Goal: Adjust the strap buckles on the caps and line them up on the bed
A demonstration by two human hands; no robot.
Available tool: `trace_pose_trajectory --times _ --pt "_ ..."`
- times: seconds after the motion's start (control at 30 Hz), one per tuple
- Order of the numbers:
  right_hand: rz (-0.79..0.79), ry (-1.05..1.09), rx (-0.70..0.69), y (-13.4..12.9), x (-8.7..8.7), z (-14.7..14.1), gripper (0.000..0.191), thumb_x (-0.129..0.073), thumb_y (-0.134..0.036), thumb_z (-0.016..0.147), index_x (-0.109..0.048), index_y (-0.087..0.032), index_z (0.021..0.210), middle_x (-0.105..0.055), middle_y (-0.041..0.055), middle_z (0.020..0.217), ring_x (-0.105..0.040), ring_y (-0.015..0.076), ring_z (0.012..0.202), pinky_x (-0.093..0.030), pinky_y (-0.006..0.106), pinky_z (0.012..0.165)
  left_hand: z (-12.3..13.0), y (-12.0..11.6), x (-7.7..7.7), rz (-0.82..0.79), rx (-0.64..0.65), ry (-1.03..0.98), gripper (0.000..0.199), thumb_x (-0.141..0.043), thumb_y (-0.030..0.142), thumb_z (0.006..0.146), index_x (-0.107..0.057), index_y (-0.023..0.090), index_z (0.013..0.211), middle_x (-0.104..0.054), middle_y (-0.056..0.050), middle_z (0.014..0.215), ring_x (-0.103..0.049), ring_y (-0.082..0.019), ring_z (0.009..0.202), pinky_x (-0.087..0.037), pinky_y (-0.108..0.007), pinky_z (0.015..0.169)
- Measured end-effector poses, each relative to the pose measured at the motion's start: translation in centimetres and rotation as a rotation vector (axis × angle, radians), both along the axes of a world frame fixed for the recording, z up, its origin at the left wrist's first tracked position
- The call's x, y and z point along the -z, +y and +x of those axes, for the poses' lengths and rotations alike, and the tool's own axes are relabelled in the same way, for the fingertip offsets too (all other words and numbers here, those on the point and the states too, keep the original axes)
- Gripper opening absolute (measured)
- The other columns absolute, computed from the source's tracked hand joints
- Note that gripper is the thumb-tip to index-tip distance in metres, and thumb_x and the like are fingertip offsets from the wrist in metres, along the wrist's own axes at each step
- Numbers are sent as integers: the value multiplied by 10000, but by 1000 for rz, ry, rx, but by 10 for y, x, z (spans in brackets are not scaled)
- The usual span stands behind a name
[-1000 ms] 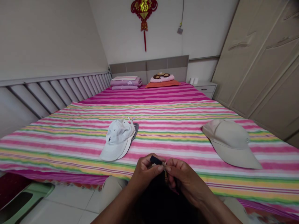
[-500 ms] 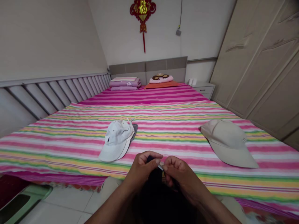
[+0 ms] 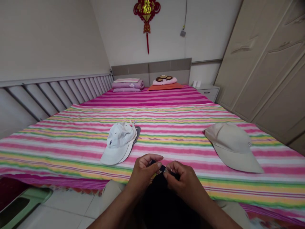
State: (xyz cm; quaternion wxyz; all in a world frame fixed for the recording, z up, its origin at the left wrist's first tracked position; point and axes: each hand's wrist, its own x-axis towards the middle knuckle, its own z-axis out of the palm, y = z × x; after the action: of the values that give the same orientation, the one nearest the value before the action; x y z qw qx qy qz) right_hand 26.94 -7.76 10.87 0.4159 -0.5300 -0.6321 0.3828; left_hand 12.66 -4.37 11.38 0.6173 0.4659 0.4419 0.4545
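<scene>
Both hands meet low in the middle, over the bed's near edge. My left hand [image 3: 145, 171] is closed on the strap of a black cap [image 3: 160, 190], thumb and fingers pinching it. My right hand [image 3: 182, 178] pinches the same strap close to the left fingertips, where something small and shiny shows. Much of the cap merges with the dark area below. A white cap [image 3: 119, 141] lies on the bed to the left, stacked over other caps. A beige cap [image 3: 230, 144] rests alone to the right.
The striped bed [image 3: 171, 127] fills the middle. Folded purple bedding [image 3: 127, 85] and a pink pillow [image 3: 165, 81] sit by the headboard. A green stool [image 3: 35, 200] stands at the lower left. A wardrobe [image 3: 267, 73] and nightstand [image 3: 209, 90] are at the right.
My right hand has shifted slightly, its fingers now curled more over the strap. More dark strap shows between the hands. The caps on the bed stay where they were.
</scene>
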Motion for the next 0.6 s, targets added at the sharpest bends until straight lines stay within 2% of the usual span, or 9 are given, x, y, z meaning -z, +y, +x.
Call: trace_pose_trajectory --times 0.1,0.23,0.3,0.47,0.6 --pt "-54 69 -15 1 2 0 147 -537 -240 701 -448 -185 599 -403 -51 507 -358 79 450 -275 211 419 0 0 0 18 -33 -27 225 -703 232 564 -659 132 761 -574 8 542 -474 -72 492 -359 -198 509" --pt "-323 391 -128 4 3 2 185 -573 -288 677 -425 -190 625 -382 -88 437 -287 44 344 -212 181 339 1 0 0 8 -78 -76 211 -707 218 545 -653 136 731 -565 17 542 -465 -66 496 -357 -192 513" --pt "-419 484 -169 6 1 4 217 -584 -329 680 -427 -185 637 -401 -94 407 -266 32 302 -177 163 304 1 -1 1 0 -83 -92 203 -706 213 543 -651 137 723 -561 21 536 -463 -64 498 -357 -190 516" --pt "-502 587 -239 9 -3 10 270 -589 -399 691 -454 -171 639 -456 -79 375 -288 30 273 -219 142 270 1 -1 5 28 -83 -109 161 -688 191 564 -637 140 708 -552 27 543 -460 -62 509 -355 -190 526" --pt "-521 603 -243 11 -1 13 274 -588 -399 697 -458 -169 622 -477 -70 385 -303 28 270 -217 141 272 -1 2 9 38 -23 -96 150 -658 180 599 -639 138 741 -554 22 554 -462 -64 515 -355 -193 533"
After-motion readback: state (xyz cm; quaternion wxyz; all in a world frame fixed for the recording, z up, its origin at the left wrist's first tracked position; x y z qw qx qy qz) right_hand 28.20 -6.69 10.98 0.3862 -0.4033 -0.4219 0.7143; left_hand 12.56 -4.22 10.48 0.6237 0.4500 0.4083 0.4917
